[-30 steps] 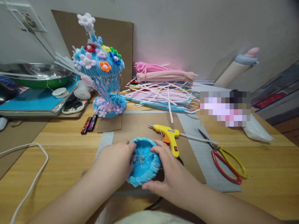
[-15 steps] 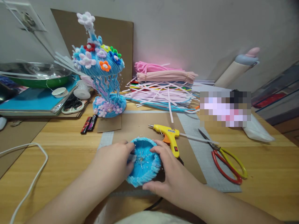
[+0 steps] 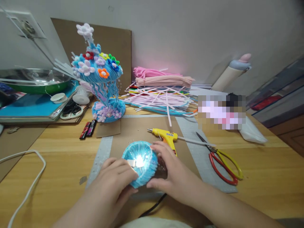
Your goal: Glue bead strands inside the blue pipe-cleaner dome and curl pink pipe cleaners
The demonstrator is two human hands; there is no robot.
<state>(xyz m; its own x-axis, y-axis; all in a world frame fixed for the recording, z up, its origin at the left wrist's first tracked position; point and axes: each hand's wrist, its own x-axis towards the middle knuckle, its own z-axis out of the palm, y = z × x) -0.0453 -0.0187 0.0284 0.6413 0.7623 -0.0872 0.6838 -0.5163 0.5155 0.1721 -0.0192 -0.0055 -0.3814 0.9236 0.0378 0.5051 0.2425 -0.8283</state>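
A blue pipe-cleaner dome, hollow like a bowl, is tilted with its opening toward me. A bright white light glows at its inner centre, with a small pale piece beside it. My left hand grips the rim at the lower left, fingers bent over the edge. My right hand clasps the right side, thumb below and fingers at the upper rim. Just behind it, a yellow glue gun lies with a glue stick in its back, its handle partly hidden by my right hand.
A pipe-cleaner jellyfish with flowers stands at the back left. Bundled pipe cleaners are stacked by the wall. Scissors lie at the right, and two small batteries at the left. A white cable crosses the left side.
The light inside the blue dome has come on. My left hand has shifted from the inside of the left rim to the lower left edge. The view has turned slightly.
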